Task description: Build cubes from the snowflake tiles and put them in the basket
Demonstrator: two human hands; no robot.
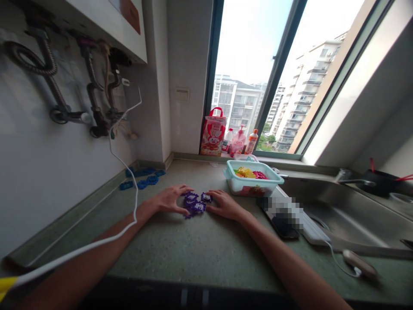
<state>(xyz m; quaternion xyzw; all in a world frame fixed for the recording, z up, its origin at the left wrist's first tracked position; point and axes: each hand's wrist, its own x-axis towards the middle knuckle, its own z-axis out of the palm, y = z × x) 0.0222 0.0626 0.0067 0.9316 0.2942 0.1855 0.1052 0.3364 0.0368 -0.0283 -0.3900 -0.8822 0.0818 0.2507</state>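
Several small purple wrapped pieces [191, 197] with white print and jagged edges lie in a cluster on the counter, between my two hands. My left hand [170, 199] curves around the cluster's left side, thumb and fingers apart, fingertips at its edge. On the other side, my right hand [226, 204] rests low on the counter with its fingers apart. Its fingertips are beside a single purple piece [206, 197], and I cannot tell whether they touch it. Similar blue pieces [147, 182] are spread near the back left corner.
A light teal tub [254, 189] holds yellow, pink, green and orange pieces. Right of it are a black phone [284, 224], a white power strip [314, 232] and the sink [348, 215]. A white cable [136, 198] hangs across my left forearm. Bottles [238, 142] stand on the sill.
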